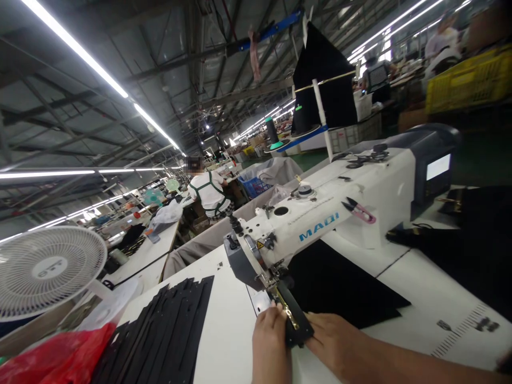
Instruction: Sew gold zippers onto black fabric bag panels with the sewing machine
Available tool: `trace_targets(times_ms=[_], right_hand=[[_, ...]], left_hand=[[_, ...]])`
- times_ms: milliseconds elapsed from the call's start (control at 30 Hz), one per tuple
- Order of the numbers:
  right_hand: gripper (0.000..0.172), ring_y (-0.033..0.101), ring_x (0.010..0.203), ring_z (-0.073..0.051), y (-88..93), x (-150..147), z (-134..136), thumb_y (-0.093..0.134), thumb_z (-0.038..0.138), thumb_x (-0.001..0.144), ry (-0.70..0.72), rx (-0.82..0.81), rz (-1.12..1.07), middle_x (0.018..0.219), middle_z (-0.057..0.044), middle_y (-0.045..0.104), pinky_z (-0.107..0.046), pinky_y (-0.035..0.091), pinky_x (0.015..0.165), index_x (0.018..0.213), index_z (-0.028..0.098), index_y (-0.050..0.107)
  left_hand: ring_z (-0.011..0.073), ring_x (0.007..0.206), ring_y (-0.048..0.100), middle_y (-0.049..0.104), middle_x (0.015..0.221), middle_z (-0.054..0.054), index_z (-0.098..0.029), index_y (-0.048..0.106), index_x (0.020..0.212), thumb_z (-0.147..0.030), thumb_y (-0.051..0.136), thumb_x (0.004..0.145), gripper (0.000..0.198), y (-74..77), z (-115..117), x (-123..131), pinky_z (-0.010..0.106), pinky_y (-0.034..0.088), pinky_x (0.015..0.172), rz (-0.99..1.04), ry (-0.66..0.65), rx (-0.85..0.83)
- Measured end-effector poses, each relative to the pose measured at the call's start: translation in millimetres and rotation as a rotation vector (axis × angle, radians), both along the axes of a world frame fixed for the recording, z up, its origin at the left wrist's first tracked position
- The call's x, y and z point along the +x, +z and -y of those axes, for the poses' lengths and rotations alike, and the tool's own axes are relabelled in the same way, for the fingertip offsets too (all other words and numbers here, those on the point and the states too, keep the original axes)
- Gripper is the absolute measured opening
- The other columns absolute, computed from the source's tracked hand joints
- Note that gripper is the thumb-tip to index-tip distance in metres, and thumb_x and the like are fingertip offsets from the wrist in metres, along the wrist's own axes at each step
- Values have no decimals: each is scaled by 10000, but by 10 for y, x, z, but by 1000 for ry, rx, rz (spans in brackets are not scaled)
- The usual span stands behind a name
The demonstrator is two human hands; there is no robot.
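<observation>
A black strip [299,332] with a gold-coloured metal piece along it lies under the needle area of a white sewing machine [320,213]. My left hand [271,333] presses bent fingers against the strip's left side, close to the presser foot. On the other side, my right hand [334,337] grips the strip's near right edge between thumb and fingers, its thumb mostly hidden. Behind the strip a large black fabric panel [340,285] spreads flat beneath the machine arm. Whether the gold piece is a zipper, I cannot make out.
Many black strips [160,330] lie in overlapping rows at left, beside a red plastic bag [60,354] and a white fan [52,272]. Pink-handled thread snips [359,210] rest on the machine. Thread cones [272,133] stand behind it. A person [210,189] sits farther back.
</observation>
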State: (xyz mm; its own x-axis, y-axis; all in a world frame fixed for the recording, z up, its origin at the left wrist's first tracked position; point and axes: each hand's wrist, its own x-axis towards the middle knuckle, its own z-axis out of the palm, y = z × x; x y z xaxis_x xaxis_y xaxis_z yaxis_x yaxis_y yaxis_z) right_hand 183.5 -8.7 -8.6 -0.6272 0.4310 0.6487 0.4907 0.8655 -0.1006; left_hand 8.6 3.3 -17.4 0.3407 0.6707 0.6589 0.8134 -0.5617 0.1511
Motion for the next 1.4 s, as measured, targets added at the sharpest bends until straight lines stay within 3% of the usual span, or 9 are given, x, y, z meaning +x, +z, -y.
trace_targets(times_ms=[200, 300, 433, 500, 600, 700, 833, 1000, 1400], right_hand=[[328, 571, 975, -194, 28, -40, -102, 320, 21, 859, 42, -23, -41, 951, -112, 651, -305, 452, 873, 964, 120, 614], [259, 584, 893, -188, 75, -27, -100, 374, 56, 861, 41, -91, -39, 908, -74, 649, -295, 463, 805, 926, 148, 607], [63, 571, 771, -209, 259, -53, -145, 532, 150, 825, -137, -224, 50, 813, -40, 627, -333, 437, 709, 851, 163, 588], [95, 568, 787, -230, 381, -102, -197, 619, 156, 753, -209, -290, 88, 818, -49, 624, -336, 425, 694, 840, 151, 582], [119, 577, 769, -219, 501, -176, -276, 585, 80, 724, -216, -334, 107, 827, -59, 634, -302, 409, 649, 827, 140, 587], [171, 572, 740, -185, 474, -209, -318, 449, 43, 793, -204, -343, 96, 809, -64, 628, -278, 396, 640, 785, 139, 591], [197, 553, 772, -172, 323, -191, -341, 413, 59, 815, -220, -362, 65, 821, -61, 607, -262, 385, 660, 754, 143, 581], [166, 568, 711, -161, 263, -160, -412, 453, 126, 812, -233, -389, 72, 770, -38, 614, -246, 342, 579, 705, 165, 574], [99, 592, 669, -152, 212, -213, -628, 505, 158, 773, -239, -453, 28, 739, -34, 645, -234, 339, 571, 710, 166, 581]], left_hand=[[209, 762, 603, 624, 852, 78, -169, 641, 927, 44, 369, 658, 438, 174, -22, -1, 328, 520, 676, -20, 33, -203], [194, 800, 598, 611, 885, 72, -169, 635, 928, 55, 375, 641, 447, 269, 54, 32, 305, 502, 717, 32, 33, -289], [194, 866, 576, 577, 966, 70, -173, 584, 947, -16, 439, 713, 317, 339, 222, 64, 319, 474, 768, 152, 124, -268], [196, 784, 572, 575, 859, 59, -166, 554, 862, -131, 454, 805, 121, 334, 301, 46, 322, 471, 702, 195, 255, -248], [169, 551, 507, 497, 579, -3, -193, 482, 632, -261, 419, 871, 256, 295, 392, -10, 288, 428, 537, 209, 383, -315], [180, 625, 537, 565, 646, 30, -186, 536, 637, -246, 399, 872, 279, 255, 456, -41, 303, 442, 587, 210, 239, -287], [247, 991, 531, 644, 1047, 46, -241, 614, 1043, -180, 492, 789, 288, 199, 486, 0, 397, 435, 821, 149, -54, -193], [284, 982, 542, 674, 1024, 5, -286, 612, 1081, -187, 646, 695, 400, 179, 450, 60, 468, 411, 839, 43, -42, -203], [271, 872, 538, 657, 841, 58, -166, 624, 805, -145, 600, 718, 93, 376, 505, 126, 475, 425, 808, -107, -53, -211]])
